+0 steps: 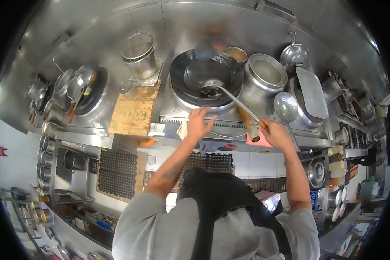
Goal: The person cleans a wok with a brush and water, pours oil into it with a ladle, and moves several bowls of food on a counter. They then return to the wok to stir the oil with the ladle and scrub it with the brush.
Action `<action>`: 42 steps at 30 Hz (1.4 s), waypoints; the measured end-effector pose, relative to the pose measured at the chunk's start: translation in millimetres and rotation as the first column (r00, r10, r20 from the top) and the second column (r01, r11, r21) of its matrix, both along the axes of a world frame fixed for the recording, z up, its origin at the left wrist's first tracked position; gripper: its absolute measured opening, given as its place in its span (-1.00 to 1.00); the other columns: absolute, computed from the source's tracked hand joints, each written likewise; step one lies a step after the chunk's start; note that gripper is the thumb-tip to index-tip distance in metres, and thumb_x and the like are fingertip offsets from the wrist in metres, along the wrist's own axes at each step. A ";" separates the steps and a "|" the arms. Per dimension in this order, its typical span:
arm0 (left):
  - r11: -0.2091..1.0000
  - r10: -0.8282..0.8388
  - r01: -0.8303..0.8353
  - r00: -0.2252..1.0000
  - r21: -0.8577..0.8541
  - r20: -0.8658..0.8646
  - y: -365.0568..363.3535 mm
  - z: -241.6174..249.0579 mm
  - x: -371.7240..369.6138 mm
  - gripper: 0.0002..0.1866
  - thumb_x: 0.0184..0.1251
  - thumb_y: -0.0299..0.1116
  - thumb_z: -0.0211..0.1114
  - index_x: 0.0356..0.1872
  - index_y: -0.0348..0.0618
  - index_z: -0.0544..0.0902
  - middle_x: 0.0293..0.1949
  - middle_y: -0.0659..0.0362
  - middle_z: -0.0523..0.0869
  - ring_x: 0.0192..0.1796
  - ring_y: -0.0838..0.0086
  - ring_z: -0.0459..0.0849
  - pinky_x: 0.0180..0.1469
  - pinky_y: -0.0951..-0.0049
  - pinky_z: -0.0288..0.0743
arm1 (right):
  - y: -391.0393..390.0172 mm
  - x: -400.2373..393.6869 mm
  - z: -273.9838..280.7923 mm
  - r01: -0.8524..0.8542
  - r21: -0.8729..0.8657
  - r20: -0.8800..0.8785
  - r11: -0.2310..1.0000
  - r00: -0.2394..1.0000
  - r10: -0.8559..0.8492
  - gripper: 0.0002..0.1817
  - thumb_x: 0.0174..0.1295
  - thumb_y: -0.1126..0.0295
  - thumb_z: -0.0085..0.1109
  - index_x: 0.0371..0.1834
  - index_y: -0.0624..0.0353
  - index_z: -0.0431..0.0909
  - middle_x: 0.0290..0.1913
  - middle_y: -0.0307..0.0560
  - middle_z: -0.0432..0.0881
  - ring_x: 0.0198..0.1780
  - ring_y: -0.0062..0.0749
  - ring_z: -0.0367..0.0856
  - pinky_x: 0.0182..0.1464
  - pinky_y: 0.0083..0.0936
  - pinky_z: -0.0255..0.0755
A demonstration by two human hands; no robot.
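A black wok [206,71] sits on the burner of a steel range [177,119]. My right hand [275,134] grips the wooden handle end of a long metal ladle [234,100], whose bowl rests inside the wok at its near side. My left hand [199,123] reaches toward the wok's near rim with fingers spread, just above a cloth [182,129] lying on the range's front edge. It holds nothing that I can see.
A tall steel pot [264,76] stands right of the wok, a perforated skimmer [286,106] and a tray [312,93] beyond it. A strainer bucket [138,54] and cardboard [132,110] lie left, then a second burner with ladles [80,86]. Black floor mats [119,171] lie below.
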State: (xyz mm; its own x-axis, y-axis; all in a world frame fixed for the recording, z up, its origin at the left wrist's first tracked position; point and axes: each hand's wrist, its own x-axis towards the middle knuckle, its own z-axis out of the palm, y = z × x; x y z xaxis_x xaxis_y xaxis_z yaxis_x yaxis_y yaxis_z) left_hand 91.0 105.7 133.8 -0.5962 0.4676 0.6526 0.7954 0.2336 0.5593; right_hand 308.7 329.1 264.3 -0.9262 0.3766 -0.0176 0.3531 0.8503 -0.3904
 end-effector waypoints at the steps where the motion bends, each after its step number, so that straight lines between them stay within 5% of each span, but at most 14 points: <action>1: 0.999 -0.004 0.008 0.993 -0.032 0.120 -24.3 -19.0 12.8 -0.69 0.25 -0.21 0.44 -0.10 -0.19 0.72 -0.14 -0.07 0.74 -0.03 0.02 0.68 0.09 0.09 0.49 | -3.8 -9.5 -5.7 -0.037 -0.032 -0.030 0.999 0.999 0.036 -0.49 0.25 0.38 0.21 0.29 0.26 0.51 -0.11 0.35 0.68 -0.03 0.23 0.66 0.04 -0.05 0.51; 7: 0.869 0.398 -0.199 0.825 -0.453 0.401 -228.7 -202.6 103.7 -0.62 0.20 -0.18 0.43 -0.09 -0.26 0.70 -0.05 -0.15 0.69 0.08 -0.05 0.62 0.18 0.11 0.50 | -27.0 -82.4 -21.4 -0.010 -0.153 -0.059 0.988 0.998 0.001 -0.52 0.28 0.35 0.18 0.28 0.23 0.51 -0.08 0.35 0.68 0.01 0.24 0.65 0.08 -0.02 0.50; 13: 0.588 0.795 -0.355 0.418 -0.727 0.439 -388.4 -254.9 208.4 -0.74 0.12 -0.18 0.46 -0.31 -0.17 0.80 -0.27 -0.15 0.79 -0.08 -0.01 0.75 0.06 0.13 0.59 | -9.6 -158.9 -70.1 0.012 -0.058 -0.204 0.998 0.979 -0.023 -0.53 0.29 0.35 0.17 0.29 0.17 0.52 -0.08 0.32 0.70 0.03 0.23 0.66 0.10 -0.01 0.53; 15: 0.483 0.829 -0.279 0.450 -0.830 0.331 -428.0 -279.6 235.9 -0.70 0.18 -0.14 0.35 -0.41 -0.21 0.78 -0.30 -0.11 0.79 -0.25 0.00 0.78 -0.14 0.13 0.64 | -6.3 -172.8 -68.6 0.043 -0.031 -0.165 0.999 0.985 -0.048 -0.52 0.29 0.35 0.18 0.29 0.18 0.52 -0.08 0.30 0.71 0.02 0.22 0.67 0.10 -0.01 0.54; 16: 0.421 0.645 -0.108 0.734 -0.901 0.213 -446.6 -291.0 251.9 -0.73 0.13 -0.18 0.34 -0.59 -0.17 0.70 -0.44 -0.03 0.77 -0.36 0.04 0.76 -0.29 0.12 0.61 | -2.1 -170.5 -68.2 0.076 -0.010 -0.130 0.997 0.989 -0.077 -0.52 0.28 0.35 0.18 0.29 0.19 0.52 -0.09 0.27 0.72 0.01 0.21 0.68 0.09 -0.01 0.55; 17: 0.539 0.835 -0.106 0.196 -0.836 0.514 -439.4 -279.4 264.9 -0.81 0.03 -0.25 0.38 -0.59 -0.10 0.62 -0.57 0.07 0.69 -0.45 0.09 0.72 -0.42 0.11 0.55 | 3.9 -164.8 -73.4 0.086 -0.002 -0.123 0.996 0.989 -0.085 -0.52 0.28 0.35 0.18 0.29 0.19 0.52 -0.09 0.27 0.72 0.01 0.21 0.68 0.09 -0.01 0.55; 19: 0.450 0.429 0.041 0.866 -0.892 0.256 -443.1 -277.8 292.8 -0.87 -0.01 -0.31 0.39 -0.46 -0.06 0.62 -0.62 0.10 0.65 -0.47 0.12 0.71 -0.43 0.12 0.54 | 10.2 -158.8 -87.6 0.157 -0.028 -0.117 0.987 0.980 -0.159 -0.49 0.29 0.33 0.19 0.34 0.14 0.50 0.02 0.27 0.69 0.09 0.19 0.65 0.17 -0.04 0.51; 24: 0.374 0.220 0.230 0.919 -0.899 0.327 -414.7 -311.0 281.6 -0.85 0.36 -0.31 0.16 -0.31 -0.03 0.70 -0.43 0.08 0.76 -0.36 0.13 0.75 -0.31 0.10 0.57 | 22.7 -85.8 -100.2 0.179 0.000 -0.191 0.984 0.966 -0.176 -0.50 0.29 0.27 0.15 0.34 -0.03 0.54 -0.17 0.27 0.72 -0.10 0.20 0.69 0.07 -0.02 0.54; 26: 0.695 0.352 0.283 0.667 -0.661 0.657 -398.4 -305.6 240.7 -0.67 0.43 -0.18 0.10 -0.46 -0.01 0.74 -0.57 0.10 0.73 -0.47 0.17 0.72 -0.29 0.11 0.57 | 21.8 -56.3 -102.5 0.199 0.032 -0.174 0.979 0.966 -0.191 -0.53 0.29 0.31 0.17 0.30 -0.01 0.56 -0.20 0.26 0.72 -0.14 0.18 0.71 0.00 -0.03 0.56; 27: 0.473 0.190 0.205 0.926 -0.857 0.326 -385.6 -338.2 214.8 -0.54 0.49 -0.13 -0.01 -0.53 -0.07 0.74 -0.64 0.07 0.69 -0.45 0.17 0.75 -0.26 0.12 0.59 | 20.3 -43.5 -100.4 0.207 0.064 -0.169 0.976 0.966 -0.193 -0.55 0.29 0.35 0.19 0.27 0.01 0.58 -0.24 0.24 0.72 -0.19 0.15 0.72 -0.06 -0.04 0.57; 30: 0.179 0.276 0.306 0.897 -0.935 0.346 -328.6 -319.9 132.8 -0.71 0.41 -0.24 0.07 -0.04 0.01 0.72 -0.13 0.01 0.79 -0.07 0.09 0.77 -0.01 0.01 0.60 | 14.9 -2.3 -96.2 0.176 -0.030 -0.283 0.984 0.943 -0.177 -0.55 0.28 0.38 0.19 0.27 0.02 0.60 -0.26 0.29 0.69 -0.28 0.10 0.71 -0.21 -0.11 0.53; 32: 0.589 0.249 0.153 0.900 -0.793 0.359 -300.1 -289.0 104.0 -0.68 0.40 -0.12 0.13 -0.10 -0.07 0.75 -0.12 -0.04 0.79 0.02 0.03 0.75 0.05 0.05 0.59 | 10.0 16.6 -82.5 0.164 -0.026 -0.245 0.986 0.955 -0.165 -0.54 0.28 0.41 0.21 0.28 0.11 0.59 -0.25 0.19 0.73 -0.26 -0.07 0.73 -0.14 -0.27 0.54; 35: 0.827 0.529 -0.090 0.456 -0.555 0.715 -258.2 -264.4 79.3 -0.56 0.32 0.00 0.27 -0.13 -0.22 0.77 -0.15 -0.12 0.79 0.00 0.02 0.75 0.06 0.13 0.60 | 21.0 30.4 -89.0 0.160 -0.155 -0.207 0.975 0.960 -0.191 -0.54 0.30 0.41 0.25 0.27 0.30 0.56 0.02 0.18 0.73 0.01 -0.13 0.71 0.12 -0.36 0.48; 42: 0.687 0.612 0.042 0.505 -0.725 0.609 -268.8 -261.0 125.5 -0.56 0.30 0.03 0.18 -0.18 -0.14 0.77 -0.16 -0.13 0.78 -0.03 -0.03 0.74 0.08 0.12 0.59 | -10.6 -47.6 -66.6 0.052 -0.448 -0.141 0.893 0.982 -0.128 -0.52 0.35 0.47 0.20 0.35 0.30 0.50 -0.24 -0.10 0.70 -0.32 -0.53 0.57 -0.20 -0.50 0.50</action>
State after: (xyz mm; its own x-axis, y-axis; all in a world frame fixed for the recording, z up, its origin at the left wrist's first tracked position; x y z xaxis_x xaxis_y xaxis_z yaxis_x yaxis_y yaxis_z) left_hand 216.4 -163.2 -127.2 -0.8441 0.2121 -0.4924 -0.0711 0.8661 0.4949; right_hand 261.1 318.5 197.7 -0.8929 0.4471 -0.0536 0.3195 0.5451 -0.7751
